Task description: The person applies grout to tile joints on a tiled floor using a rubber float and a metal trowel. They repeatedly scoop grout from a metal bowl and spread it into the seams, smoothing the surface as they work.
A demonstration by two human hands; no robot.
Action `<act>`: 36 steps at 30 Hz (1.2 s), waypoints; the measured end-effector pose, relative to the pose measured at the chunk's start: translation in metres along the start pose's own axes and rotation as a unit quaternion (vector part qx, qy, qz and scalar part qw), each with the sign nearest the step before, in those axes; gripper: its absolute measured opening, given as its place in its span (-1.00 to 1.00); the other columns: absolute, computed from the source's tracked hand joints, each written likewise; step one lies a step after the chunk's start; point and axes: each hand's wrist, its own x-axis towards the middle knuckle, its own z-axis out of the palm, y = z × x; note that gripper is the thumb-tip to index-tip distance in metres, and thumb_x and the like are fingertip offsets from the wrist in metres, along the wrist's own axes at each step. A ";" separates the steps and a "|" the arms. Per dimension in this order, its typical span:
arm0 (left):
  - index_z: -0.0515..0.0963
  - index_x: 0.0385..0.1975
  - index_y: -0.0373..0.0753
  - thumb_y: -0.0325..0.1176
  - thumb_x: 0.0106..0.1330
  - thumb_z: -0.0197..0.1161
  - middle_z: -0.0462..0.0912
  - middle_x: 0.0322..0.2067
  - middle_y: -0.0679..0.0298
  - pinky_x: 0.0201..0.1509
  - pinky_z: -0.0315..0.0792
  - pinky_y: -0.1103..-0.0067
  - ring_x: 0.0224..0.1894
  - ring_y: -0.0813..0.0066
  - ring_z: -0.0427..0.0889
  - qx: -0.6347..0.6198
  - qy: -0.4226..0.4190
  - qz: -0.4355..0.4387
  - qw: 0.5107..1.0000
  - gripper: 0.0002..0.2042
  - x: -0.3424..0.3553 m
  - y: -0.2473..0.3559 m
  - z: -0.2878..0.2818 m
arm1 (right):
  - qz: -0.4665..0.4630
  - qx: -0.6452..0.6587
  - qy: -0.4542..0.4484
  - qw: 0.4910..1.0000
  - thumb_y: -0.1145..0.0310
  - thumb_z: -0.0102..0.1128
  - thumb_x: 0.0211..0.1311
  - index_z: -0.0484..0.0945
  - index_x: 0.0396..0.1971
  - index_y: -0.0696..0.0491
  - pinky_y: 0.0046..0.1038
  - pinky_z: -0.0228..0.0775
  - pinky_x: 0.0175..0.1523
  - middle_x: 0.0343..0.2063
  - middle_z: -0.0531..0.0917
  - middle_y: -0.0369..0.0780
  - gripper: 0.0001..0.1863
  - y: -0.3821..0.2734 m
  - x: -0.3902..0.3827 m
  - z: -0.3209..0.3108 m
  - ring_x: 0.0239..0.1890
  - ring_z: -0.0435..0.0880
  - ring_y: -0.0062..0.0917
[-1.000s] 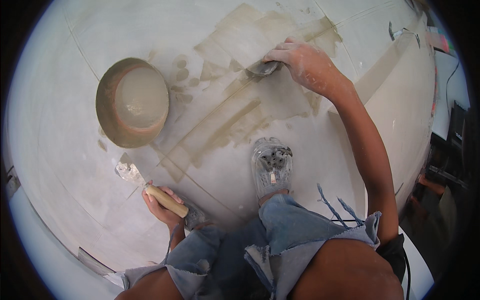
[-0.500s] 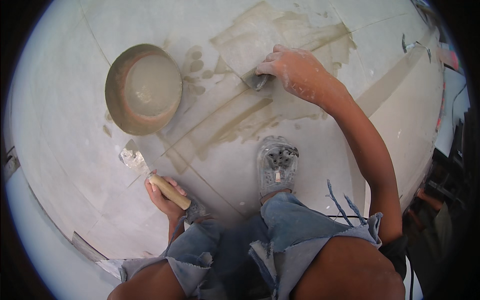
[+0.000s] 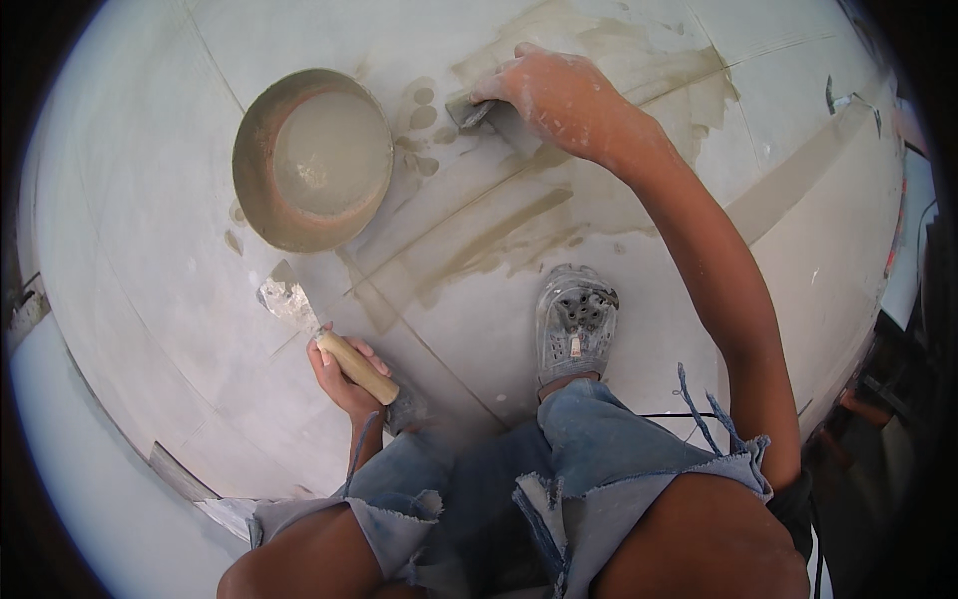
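Observation:
My left hand (image 3: 344, 379) is closed around the wooden handle of a putty knife (image 3: 357, 367), whose blade, smeared with pale paste, points up and left toward the pan. Just beyond that blade stands a round metal pan (image 3: 254, 205) holding grey-beige grout (image 3: 329, 150). My right hand (image 3: 559, 100), dusted with pale residue, grips a small flat grey scraper (image 3: 467, 110) against the tiled floor, to the right of the pan. Wet grout smears (image 3: 499, 240) run along the tile joints below that hand, and several round drips (image 3: 424, 115) lie between pan and scraper.
My grey clog (image 3: 577, 319) is planted on the tiles near the middle. A hammer-like tool (image 3: 848, 102) lies at the far right. A dark strip (image 3: 182, 469) borders the floor at lower left, and dark clutter (image 3: 888, 389) fills the right edge.
My right hand has moved the scraper left and away from me, closer to the drips beside the pan. My left hand keeps its hold on the putty knife. The whole view has shifted slightly.

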 end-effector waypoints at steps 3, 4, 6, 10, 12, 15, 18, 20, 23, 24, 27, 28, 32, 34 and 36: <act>0.23 0.38 -0.30 0.07 0.64 -0.09 0.55 -0.46 0.07 -0.61 0.47 0.48 -0.68 0.39 0.49 -0.005 0.010 -0.009 1.000 -0.42 -0.004 0.003 0.001 | -0.046 0.021 -0.018 0.999 0.63 0.12 0.25 0.79 0.03 -0.10 -0.20 0.60 0.19 -0.07 0.81 -0.25 -0.55 -0.005 -0.030 0.005 0.08 0.68 -0.28; 0.23 0.39 -0.30 0.07 0.64 -0.09 0.55 -0.46 0.07 -0.61 0.47 0.48 -0.68 0.39 0.49 -0.008 0.010 -0.009 1.000 -0.42 -0.004 0.005 0.001 | -0.043 0.011 -0.036 0.998 0.64 0.11 0.26 0.79 0.02 -0.10 -0.20 0.60 0.18 -0.06 0.81 -0.25 -0.55 -0.006 -0.041 0.007 0.09 0.68 -0.28; 0.22 0.38 -0.30 0.07 0.64 -0.09 0.55 -0.45 0.07 -0.60 0.48 0.47 -0.68 0.39 0.49 0.006 0.005 -0.009 1.000 -0.42 -0.004 0.006 0.001 | -0.036 -0.009 -0.067 0.997 0.65 0.10 0.26 0.79 0.01 -0.09 -0.21 0.60 0.17 -0.06 0.81 -0.26 -0.55 -0.005 -0.060 0.008 0.10 0.67 -0.27; 0.22 0.38 -0.31 0.06 0.63 -0.10 0.55 -0.45 0.06 -0.59 0.48 0.45 -0.68 0.38 0.48 0.005 0.003 -0.001 1.000 -0.42 -0.005 0.005 0.000 | 0.000 0.011 -0.035 0.999 0.68 0.06 0.26 0.78 0.03 -0.06 -0.23 0.58 0.19 -0.04 0.81 -0.24 -0.53 0.005 -0.071 -0.002 0.12 0.68 -0.28; 0.22 0.38 -0.32 0.05 0.64 -0.11 0.55 -0.45 0.06 -0.60 0.48 0.46 -0.68 0.37 0.48 0.006 0.000 0.001 1.000 -0.42 -0.004 0.000 -0.004 | 0.005 0.030 0.025 0.999 0.70 0.05 0.26 0.77 0.04 -0.04 -0.23 0.57 0.21 -0.04 0.81 -0.23 -0.52 0.020 -0.057 -0.009 0.11 0.69 -0.27; 0.22 0.38 -0.32 0.04 0.63 -0.11 0.54 -0.44 0.06 -0.60 0.48 0.47 -0.68 0.37 0.48 0.010 -0.010 -0.002 1.000 -0.43 -0.002 0.003 -0.003 | 0.010 0.042 0.095 0.995 0.70 0.05 0.25 0.77 0.06 -0.02 -0.22 0.55 0.22 -0.04 0.80 -0.21 -0.51 0.049 -0.033 -0.011 0.08 0.70 -0.22; 0.22 0.38 -0.33 0.04 0.64 -0.12 0.54 -0.45 0.07 -0.61 0.49 0.47 -0.68 0.38 0.49 0.003 -0.019 -0.002 1.000 -0.43 -0.002 0.003 -0.002 | 0.024 0.029 0.057 0.998 0.68 0.07 0.26 0.77 0.05 -0.02 -0.22 0.56 0.21 -0.02 0.80 -0.21 -0.53 0.053 -0.024 -0.009 0.09 0.71 -0.23; 0.22 0.37 -0.33 0.03 0.64 -0.12 0.53 -0.46 0.07 -0.62 0.49 0.47 -0.68 0.38 0.49 0.004 -0.012 -0.005 1.000 -0.44 -0.003 0.005 -0.001 | 0.019 0.021 0.028 0.999 0.68 0.07 0.27 0.77 0.05 -0.02 -0.24 0.57 0.20 -0.01 0.80 -0.21 -0.54 0.050 -0.032 -0.005 0.11 0.70 -0.25; 0.22 0.37 -0.32 0.01 0.65 -0.11 0.53 -0.46 0.07 -0.63 0.48 0.49 -0.69 0.40 0.49 -0.002 -0.001 -0.006 1.000 -0.45 -0.003 0.005 0.002 | 0.002 0.008 -0.002 1.000 0.68 0.08 0.27 0.76 0.05 -0.02 -0.27 0.58 0.20 0.00 0.80 -0.23 -0.55 0.041 -0.074 0.002 0.15 0.68 -0.27; 0.23 0.37 -0.32 0.01 0.65 -0.11 0.53 -0.46 0.07 -0.63 0.48 0.49 -0.69 0.40 0.49 -0.010 -0.002 0.002 1.000 -0.46 -0.003 0.002 -0.003 | -0.005 0.005 0.005 1.000 0.69 0.08 0.26 0.76 0.05 -0.02 -0.28 0.58 0.20 0.00 0.80 -0.23 -0.54 0.041 -0.088 0.006 0.16 0.68 -0.27; 0.24 0.36 -0.31 0.01 0.65 -0.09 0.53 -0.46 0.07 -0.64 0.48 0.51 -0.69 0.41 0.49 -0.027 -0.002 0.007 1.000 -0.46 -0.005 0.001 -0.003 | 0.022 0.038 0.016 0.999 0.61 0.03 0.33 0.77 0.04 -0.09 -0.25 0.57 0.21 -0.06 0.78 -0.19 -0.56 0.057 -0.104 0.002 0.10 0.69 -0.25; 0.24 0.36 -0.31 0.01 0.65 -0.09 0.53 -0.46 0.07 -0.64 0.48 0.51 -0.69 0.41 0.48 -0.024 -0.001 0.007 1.000 -0.46 -0.005 0.001 -0.003 | 0.038 0.058 0.017 0.997 0.56 0.00 0.37 0.78 0.04 -0.13 -0.23 0.56 0.22 -0.10 0.78 -0.17 -0.56 0.061 -0.106 0.000 0.07 0.69 -0.23; 0.25 0.36 -0.30 0.02 0.64 -0.08 0.53 -0.47 0.07 -0.65 0.48 0.51 -0.70 0.41 0.48 -0.016 0.001 0.004 1.000 -0.46 -0.003 0.000 -0.002 | 0.011 0.043 0.100 0.994 0.66 0.03 0.30 0.76 0.08 -0.06 -0.23 0.55 0.25 -0.03 0.78 -0.17 -0.52 0.108 -0.062 -0.016 0.09 0.68 -0.22; 0.25 0.36 -0.29 0.01 0.66 -0.13 0.52 -0.46 0.09 -0.67 0.48 0.54 -0.70 0.42 0.48 -0.019 0.001 -0.008 1.000 -0.48 -0.002 0.000 -0.001 | 0.041 0.032 0.090 0.995 0.73 0.08 0.24 0.75 0.07 0.03 -0.25 0.54 0.27 0.02 0.80 -0.19 -0.52 0.125 -0.030 -0.026 0.12 0.67 -0.23; 0.24 0.36 -0.29 0.00 0.66 -0.15 0.52 -0.46 0.09 -0.68 0.48 0.56 -0.70 0.43 0.48 -0.018 0.001 -0.005 1.000 -0.49 -0.002 0.004 0.000 | 0.046 0.035 0.106 0.993 0.74 0.07 0.22 0.75 0.08 0.04 -0.26 0.54 0.28 0.01 0.80 -0.18 -0.50 0.136 -0.009 -0.028 0.11 0.68 -0.22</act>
